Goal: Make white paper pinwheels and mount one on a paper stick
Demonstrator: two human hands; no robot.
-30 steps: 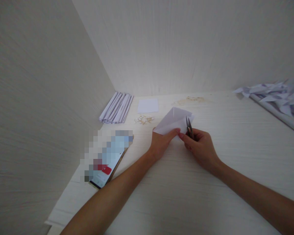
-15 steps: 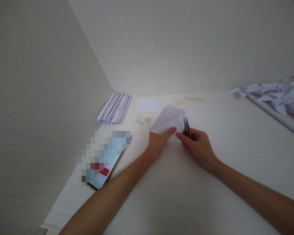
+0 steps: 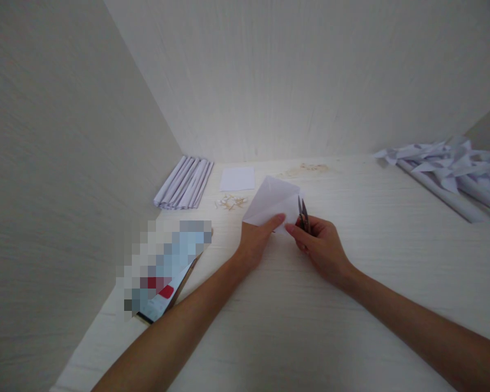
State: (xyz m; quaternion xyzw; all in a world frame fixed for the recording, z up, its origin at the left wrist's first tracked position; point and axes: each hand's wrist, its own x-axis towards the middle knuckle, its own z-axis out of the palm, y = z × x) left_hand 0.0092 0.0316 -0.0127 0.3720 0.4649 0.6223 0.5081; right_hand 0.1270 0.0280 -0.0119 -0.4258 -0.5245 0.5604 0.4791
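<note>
My left hand [image 3: 256, 239] grips a white square of paper [image 3: 271, 197] with the thumb on top and the fingers hidden beneath. Crease lines run across the sheet. In my right hand [image 3: 320, 242] is a small pair of scissors [image 3: 304, 213], blades pointing up and away from me and slightly apart, close by the paper's right corner. My right thumb and fingertips come up to the paper's near edge; whether they pinch it I cannot tell.
Rolled paper tubes [image 3: 183, 184] lie at the back left, beside a flat white sheet [image 3: 237, 178] and a little heap of short sticks [image 3: 231, 202]. A phone [image 3: 175, 272], partly blurred out, is by my left forearm. Paper pinwheels [image 3: 445, 163] on tubes are piled at the far right.
The whole view has shifted slightly, so everything sits a little further left. Both hands keep the same hold on the paper and the scissors.
</note>
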